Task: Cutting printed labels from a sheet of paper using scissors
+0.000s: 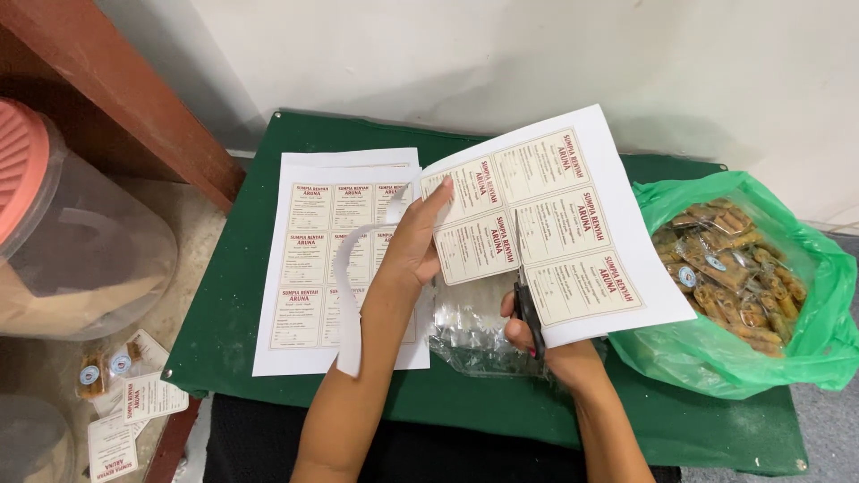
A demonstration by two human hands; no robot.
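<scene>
While the left hand [413,243] pinches the label sheet [555,224], it half hides the right hand [537,335] gripping scissors [526,300].

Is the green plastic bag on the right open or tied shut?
Open. The green plastic bag gapes at the top, its mouth spread wide, so the packets of brown snacks inside show.
</scene>
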